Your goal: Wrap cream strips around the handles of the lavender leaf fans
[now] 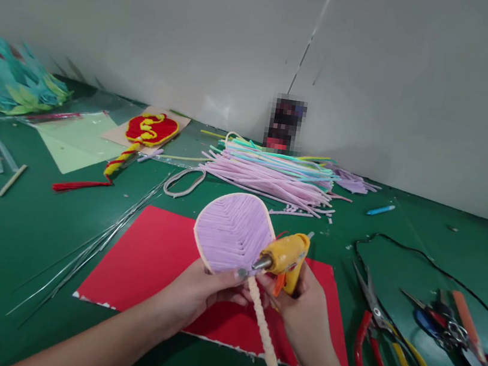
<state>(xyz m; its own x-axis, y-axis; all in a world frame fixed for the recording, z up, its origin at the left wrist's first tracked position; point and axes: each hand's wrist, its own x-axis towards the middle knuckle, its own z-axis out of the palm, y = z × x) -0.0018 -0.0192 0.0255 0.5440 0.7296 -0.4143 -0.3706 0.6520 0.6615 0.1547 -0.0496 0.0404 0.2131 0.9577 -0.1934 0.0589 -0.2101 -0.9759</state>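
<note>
A round lilac fan (234, 233) made of pipe cleaners, with a cream rim and a twisted cream handle (261, 325), is held up over a red sheet (146, 260). My left hand (215, 288) grips it at the lower edge, the thumb lying near the base of the handle. In my right hand (296, 290) is a yellow glue gun (285, 254), its metal nozzle pointing left at the spot where handle and disc meet. Some fingers of both hands are hidden behind the fan.
Lilac and teal pipe cleaners (267, 177) lie in a heap at the back. A red and yellow fan (151, 129) rests at back left. Thin wires (104, 236) lie left. Scissors (374, 307), pliers (442, 323) and a black cord (433, 258) are on the right.
</note>
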